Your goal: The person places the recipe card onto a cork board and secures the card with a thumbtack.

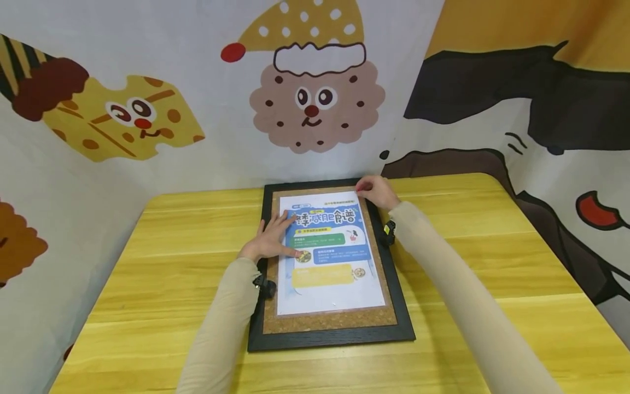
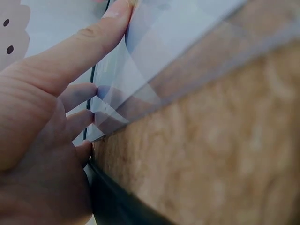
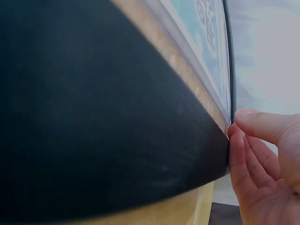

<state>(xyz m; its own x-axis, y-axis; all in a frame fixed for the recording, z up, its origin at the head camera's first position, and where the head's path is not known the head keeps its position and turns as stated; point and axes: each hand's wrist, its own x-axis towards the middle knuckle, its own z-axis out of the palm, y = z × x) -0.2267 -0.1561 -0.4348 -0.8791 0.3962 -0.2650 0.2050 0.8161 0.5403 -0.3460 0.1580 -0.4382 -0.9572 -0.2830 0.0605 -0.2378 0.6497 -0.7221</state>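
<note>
The tabletop point(image 1: 172, 262) carried a black-framed corkboard point(image 1: 334, 320) with a laminated sheet point(image 1: 339, 254) lying on it; the left hand point(image 1: 268, 239), fingers spread apart, rested on the sheet's left side; farther off, the right hand point(image 1: 378, 191) pinched a small red thing point(image 1: 358, 189) at the sheet's upper right corner; behind hung cartoon-printed cloth point(image 1: 315, 128)

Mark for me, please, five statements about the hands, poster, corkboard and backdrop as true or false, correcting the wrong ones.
1. The left hand rests at the left edge of the laminated poster. True.
2. The right hand is near the poster's top right corner. True.
3. The frame of the corkboard is white. False: it is black.
4. The poster's lowest colored block is red. False: it is yellow.
5. The biscuit figure on the backdrop wears a spotted hat. True.
</note>
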